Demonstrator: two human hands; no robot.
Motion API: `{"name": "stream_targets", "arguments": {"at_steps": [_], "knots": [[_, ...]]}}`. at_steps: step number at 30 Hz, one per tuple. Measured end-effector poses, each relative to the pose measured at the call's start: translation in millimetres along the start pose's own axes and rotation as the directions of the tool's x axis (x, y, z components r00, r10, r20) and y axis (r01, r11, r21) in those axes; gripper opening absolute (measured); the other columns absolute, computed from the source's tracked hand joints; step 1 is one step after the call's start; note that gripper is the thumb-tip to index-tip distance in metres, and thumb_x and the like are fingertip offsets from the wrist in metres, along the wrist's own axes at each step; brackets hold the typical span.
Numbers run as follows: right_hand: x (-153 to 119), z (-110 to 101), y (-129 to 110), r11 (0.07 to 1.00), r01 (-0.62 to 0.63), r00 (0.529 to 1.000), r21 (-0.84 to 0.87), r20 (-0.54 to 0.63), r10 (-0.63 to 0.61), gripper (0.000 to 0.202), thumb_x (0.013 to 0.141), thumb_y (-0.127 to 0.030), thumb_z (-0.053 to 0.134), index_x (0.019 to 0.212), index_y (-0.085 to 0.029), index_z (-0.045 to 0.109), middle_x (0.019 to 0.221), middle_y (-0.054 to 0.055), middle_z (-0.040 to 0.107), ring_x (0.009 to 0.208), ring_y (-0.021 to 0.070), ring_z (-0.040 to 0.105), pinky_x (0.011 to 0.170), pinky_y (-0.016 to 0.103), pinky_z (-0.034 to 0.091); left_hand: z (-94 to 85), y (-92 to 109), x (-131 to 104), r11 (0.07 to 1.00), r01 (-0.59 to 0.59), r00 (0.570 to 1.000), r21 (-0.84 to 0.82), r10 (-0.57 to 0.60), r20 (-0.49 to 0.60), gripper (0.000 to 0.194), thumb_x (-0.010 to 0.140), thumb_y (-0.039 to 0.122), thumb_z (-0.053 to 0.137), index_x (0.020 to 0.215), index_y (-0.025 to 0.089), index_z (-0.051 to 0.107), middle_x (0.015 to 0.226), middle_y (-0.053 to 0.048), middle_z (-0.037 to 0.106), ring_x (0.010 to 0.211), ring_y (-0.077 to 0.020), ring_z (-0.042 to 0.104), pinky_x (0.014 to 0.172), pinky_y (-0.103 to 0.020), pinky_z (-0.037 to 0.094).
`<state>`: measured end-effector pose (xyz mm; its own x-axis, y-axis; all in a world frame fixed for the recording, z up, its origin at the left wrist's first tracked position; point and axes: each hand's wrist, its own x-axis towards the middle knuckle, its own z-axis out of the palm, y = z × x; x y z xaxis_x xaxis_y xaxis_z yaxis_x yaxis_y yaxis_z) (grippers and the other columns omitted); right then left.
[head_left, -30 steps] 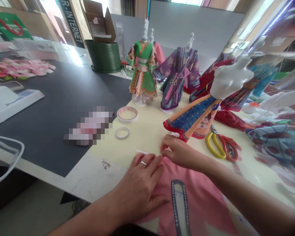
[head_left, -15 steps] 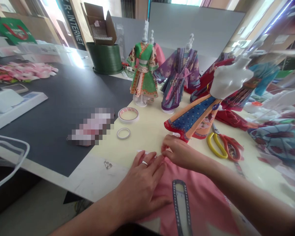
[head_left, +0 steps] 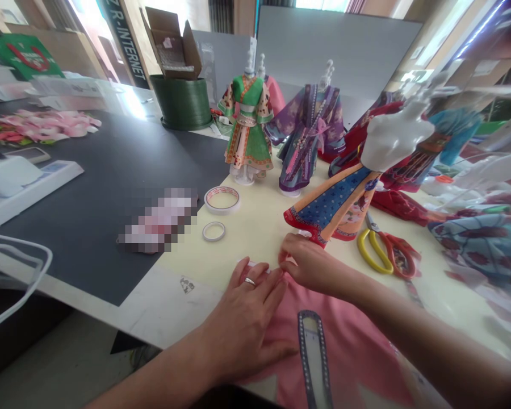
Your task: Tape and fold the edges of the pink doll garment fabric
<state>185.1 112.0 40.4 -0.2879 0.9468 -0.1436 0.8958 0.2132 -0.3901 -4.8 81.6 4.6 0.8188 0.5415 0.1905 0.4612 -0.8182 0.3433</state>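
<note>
the left hand lies spread on the pink cloth on the worktop; the right hand bunches at the cloth's far edge, but whether its grip pinches it i cannot tell.

pink cloth: cut off below | right hand: grip unclear | phone-shaped object: pixelated | far-right fabric: blurred

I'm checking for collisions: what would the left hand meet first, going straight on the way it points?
Probably the right hand, close ahead of the left hand; whether they already touch is unclear.
</note>
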Motion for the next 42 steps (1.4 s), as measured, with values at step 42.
{"name": "stream_targets", "arguments": {"at_steps": [42], "knots": [[1.9, -0.6, -2.7, 0.997, -0.047, 0.998, -0.058, -0.044, 0.044, 0.011, 0.089, -0.026, 0.059, 0.088, -0.015, 0.058, 0.086, 0.001, 0.059, 0.08, 0.0158, 0.057, 0.072, 0.032, 0.047, 1.4, 2.5, -0.1, 0.998, 0.032, 0.998, 0.049, -0.029, -0.052, 0.073, 0.082, 0.063, 0.051, 0.136, 0.016, 0.042, 0.139, -0.008, 0.049, 0.125, -0.0334, 0.039, 0.114, -0.054, 0.011]]}}
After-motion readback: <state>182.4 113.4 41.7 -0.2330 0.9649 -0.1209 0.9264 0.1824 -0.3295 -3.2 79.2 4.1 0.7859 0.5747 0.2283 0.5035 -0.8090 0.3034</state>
